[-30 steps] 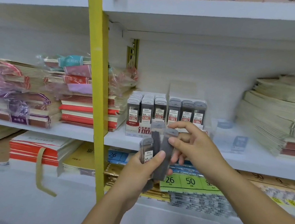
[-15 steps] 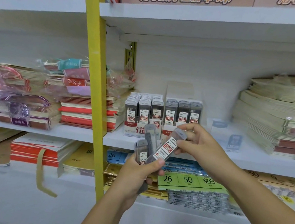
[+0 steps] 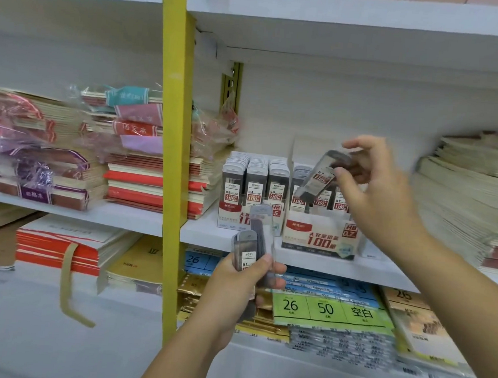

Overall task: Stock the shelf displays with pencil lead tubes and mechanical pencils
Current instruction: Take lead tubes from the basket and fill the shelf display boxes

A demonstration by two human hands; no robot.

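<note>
Right hand lifted lead tube toward display box.

The shelf bears a left box and right box of lead tubes at centre. Notebooks lie at 9 o'clock, paper stacks at 3.

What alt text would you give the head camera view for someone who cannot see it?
A person's right hand holds one pencil lead tube tilted over the 0.7 display box on a white shelf, while the left hand grips spare tubes below. Notebooks flank it.
</note>
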